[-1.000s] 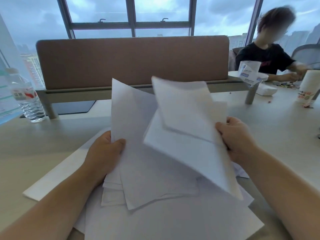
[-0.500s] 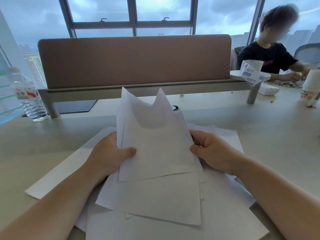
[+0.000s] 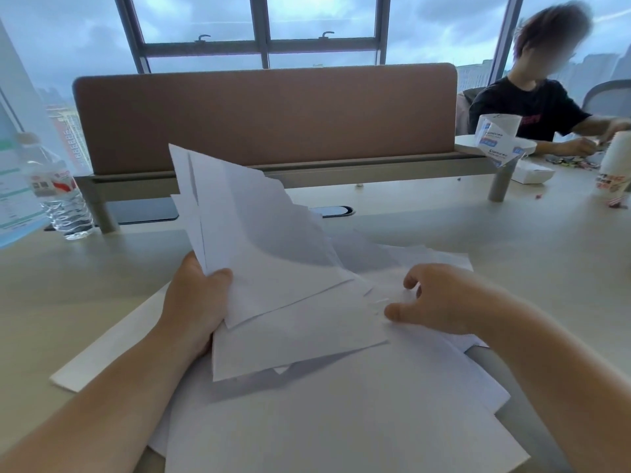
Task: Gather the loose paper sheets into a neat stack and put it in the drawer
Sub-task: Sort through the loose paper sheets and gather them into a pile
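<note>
Left hand grips bundle of sheets at left edge, thumb on top, fingers beneath; bundle tilted up, fanned unevenly. Right hand palm-down, fingers loosely curled and parted, thumb tip touching loose sheets spread on desk. Both forearms reach in from below. Bottle far left, well apart.

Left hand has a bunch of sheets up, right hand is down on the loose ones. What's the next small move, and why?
Probably pinch the top loose sheet under the right hand and slide it into the raised bunch held by the left hand. Many sheets still lie fanned and askew on the desk.
</note>
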The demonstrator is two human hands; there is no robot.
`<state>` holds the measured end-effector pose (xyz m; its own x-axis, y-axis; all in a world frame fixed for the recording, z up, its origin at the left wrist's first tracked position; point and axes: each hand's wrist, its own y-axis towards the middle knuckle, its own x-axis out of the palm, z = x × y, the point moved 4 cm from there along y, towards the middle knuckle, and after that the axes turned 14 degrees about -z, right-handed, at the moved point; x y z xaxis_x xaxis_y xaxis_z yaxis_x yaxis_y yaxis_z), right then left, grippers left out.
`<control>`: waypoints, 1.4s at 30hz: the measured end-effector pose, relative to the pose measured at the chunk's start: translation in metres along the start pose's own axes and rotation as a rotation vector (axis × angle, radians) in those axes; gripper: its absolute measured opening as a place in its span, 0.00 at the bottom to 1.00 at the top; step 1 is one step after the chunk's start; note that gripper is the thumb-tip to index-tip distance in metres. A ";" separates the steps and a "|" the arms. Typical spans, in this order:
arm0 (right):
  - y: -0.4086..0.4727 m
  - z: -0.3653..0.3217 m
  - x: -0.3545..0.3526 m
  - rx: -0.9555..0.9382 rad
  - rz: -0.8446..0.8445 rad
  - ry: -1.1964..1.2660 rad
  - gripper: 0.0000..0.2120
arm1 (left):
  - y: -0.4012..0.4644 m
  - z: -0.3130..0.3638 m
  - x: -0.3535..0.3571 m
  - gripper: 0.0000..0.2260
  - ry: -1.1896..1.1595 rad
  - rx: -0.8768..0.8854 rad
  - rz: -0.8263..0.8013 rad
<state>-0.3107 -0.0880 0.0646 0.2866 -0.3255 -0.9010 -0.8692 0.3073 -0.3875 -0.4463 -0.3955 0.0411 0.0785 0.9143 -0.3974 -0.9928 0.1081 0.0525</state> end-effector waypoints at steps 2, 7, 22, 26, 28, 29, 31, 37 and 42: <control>-0.007 -0.009 0.005 -0.023 -0.071 -0.073 0.37 | 0.002 0.000 0.000 0.14 0.032 0.002 -0.002; -0.011 -0.017 0.011 -0.086 -0.118 -0.028 0.29 | 0.002 0.000 0.001 0.13 0.083 0.001 -0.014; -0.041 -0.045 0.023 -0.103 -0.152 -0.195 0.49 | 0.004 -0.006 -0.005 0.11 -0.024 -0.029 0.113; -0.043 -0.044 0.022 -0.052 -0.129 -0.186 0.49 | 0.008 -0.014 -0.013 0.14 -0.173 -0.072 0.221; -0.044 -0.044 0.021 -0.047 -0.142 -0.183 0.47 | 0.008 -0.015 -0.015 0.13 -0.193 -0.076 0.245; -0.044 -0.045 0.021 -0.051 -0.144 -0.186 0.45 | 0.007 -0.014 -0.014 0.12 -0.199 -0.073 0.243; -0.043 -0.044 0.022 -0.069 -0.151 -0.173 0.41 | 0.005 -0.012 -0.011 0.12 -0.213 -0.068 0.239; -0.029 -0.039 0.016 -0.214 -0.093 0.064 0.19 | 0.006 -0.013 -0.009 0.14 -0.214 -0.048 0.229; -0.020 -0.032 0.012 -0.361 -0.175 0.437 0.06 | 0.007 -0.014 -0.009 0.12 -0.232 -0.043 0.226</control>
<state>-0.3025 -0.1266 0.0679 0.3121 -0.7056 -0.6362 -0.9279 -0.0828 -0.3635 -0.4550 -0.4087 0.0326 -0.1304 0.9783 -0.1610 -0.9900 -0.1197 0.0744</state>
